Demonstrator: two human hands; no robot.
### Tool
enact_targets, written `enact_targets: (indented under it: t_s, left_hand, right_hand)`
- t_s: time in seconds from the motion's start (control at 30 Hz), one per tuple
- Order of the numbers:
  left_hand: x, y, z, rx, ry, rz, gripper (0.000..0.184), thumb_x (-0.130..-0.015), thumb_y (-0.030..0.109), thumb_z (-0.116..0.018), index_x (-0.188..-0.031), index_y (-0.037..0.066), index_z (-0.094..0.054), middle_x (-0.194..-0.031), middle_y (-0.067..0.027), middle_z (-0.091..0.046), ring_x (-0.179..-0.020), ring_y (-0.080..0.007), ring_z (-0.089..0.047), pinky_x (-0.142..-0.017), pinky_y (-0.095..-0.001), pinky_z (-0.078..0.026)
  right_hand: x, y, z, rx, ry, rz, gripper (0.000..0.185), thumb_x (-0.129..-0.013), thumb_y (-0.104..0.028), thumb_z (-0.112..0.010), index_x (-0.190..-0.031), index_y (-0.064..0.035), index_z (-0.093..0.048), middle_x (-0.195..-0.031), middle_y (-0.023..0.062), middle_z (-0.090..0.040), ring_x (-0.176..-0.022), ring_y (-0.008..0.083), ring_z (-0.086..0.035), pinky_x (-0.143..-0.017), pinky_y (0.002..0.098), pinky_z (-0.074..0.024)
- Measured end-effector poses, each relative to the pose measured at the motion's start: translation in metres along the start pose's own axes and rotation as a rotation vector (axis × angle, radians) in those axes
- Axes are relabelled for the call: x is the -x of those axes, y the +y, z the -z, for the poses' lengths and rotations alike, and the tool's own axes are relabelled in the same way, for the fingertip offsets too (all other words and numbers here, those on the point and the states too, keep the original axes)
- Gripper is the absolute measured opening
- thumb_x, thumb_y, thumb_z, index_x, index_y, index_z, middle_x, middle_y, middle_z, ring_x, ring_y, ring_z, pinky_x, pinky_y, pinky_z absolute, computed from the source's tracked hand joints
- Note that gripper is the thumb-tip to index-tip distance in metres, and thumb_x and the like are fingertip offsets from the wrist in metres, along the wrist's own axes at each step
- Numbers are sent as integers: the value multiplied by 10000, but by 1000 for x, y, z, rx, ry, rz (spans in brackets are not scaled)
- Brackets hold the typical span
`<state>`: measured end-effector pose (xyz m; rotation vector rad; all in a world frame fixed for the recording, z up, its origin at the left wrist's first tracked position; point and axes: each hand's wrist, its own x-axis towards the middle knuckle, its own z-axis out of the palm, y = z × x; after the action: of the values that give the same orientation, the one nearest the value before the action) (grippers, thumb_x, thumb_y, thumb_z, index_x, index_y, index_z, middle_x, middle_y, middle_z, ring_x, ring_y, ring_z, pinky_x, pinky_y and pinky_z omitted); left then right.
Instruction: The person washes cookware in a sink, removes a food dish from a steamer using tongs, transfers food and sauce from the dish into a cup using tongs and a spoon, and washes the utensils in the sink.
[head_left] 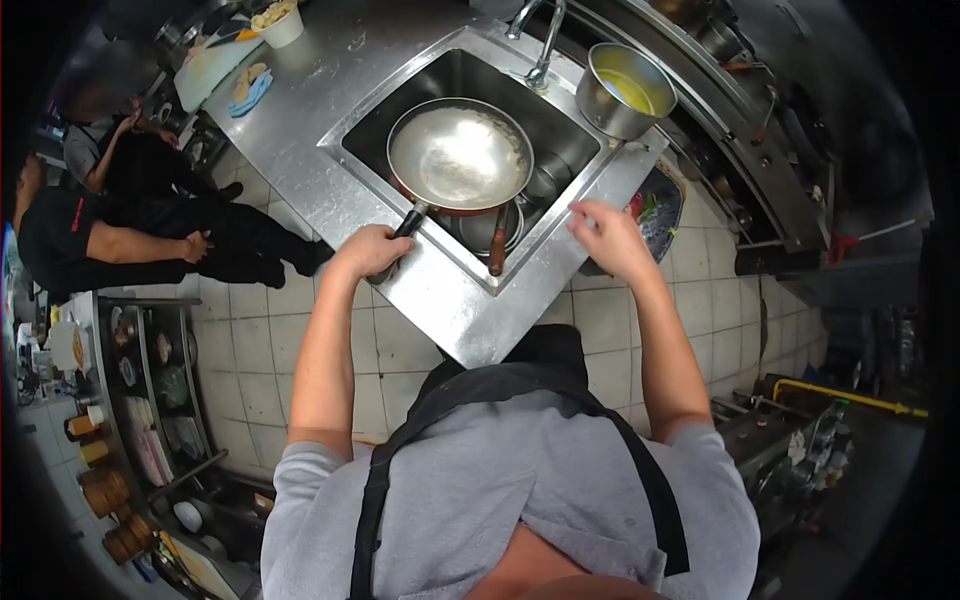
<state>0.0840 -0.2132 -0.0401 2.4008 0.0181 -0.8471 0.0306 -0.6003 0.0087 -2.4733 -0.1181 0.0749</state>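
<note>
My left hand is closed around the black handle of a frying pan. The pan, pale and shiny inside with a reddish-brown outside, is over the metal sink and hides part of its basin. Beneath it, a wooden-handled utensil leans out over the sink's front corner, beside round metal ware partly covered by the pan. My right hand hovers by the right edge of the counter, fingers loosely bent and slightly apart, with nothing visible in them.
A metal pot with yellow liquid stands right of the faucet. Below the counter's right edge is a lined bin with scraps. A blue cloth and a white tub sit at the far left. Two people stand on the left.
</note>
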Motion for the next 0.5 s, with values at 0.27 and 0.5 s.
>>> enact_targets:
  t_s: [0.27,0.5]
  left_hand:
    - [8,44,-10,-304,227,195,343,-822,305,-629,-1055,67,-713,-1016,-189,-715,-965,-348,-682,-855,-444,-523]
    - [19,45,-33,-226,395,214,363,-815,366,-668,-989,49,-700,-877,-207,-709,-855,-377,-683,-782,-448,-527]
  right_hand:
    - [-229,-9,-27,404,216,386,353,-891,-164,-564,-1217,-41,-614,-1250,146,-627,-1018,351,-666,-862,462,-538]
    - [-287,36,-81,852,-430,364,260,-853,-220,-579,-979,-84,-761,-985,146,-734,-937,329,-705,-789,434,-560]
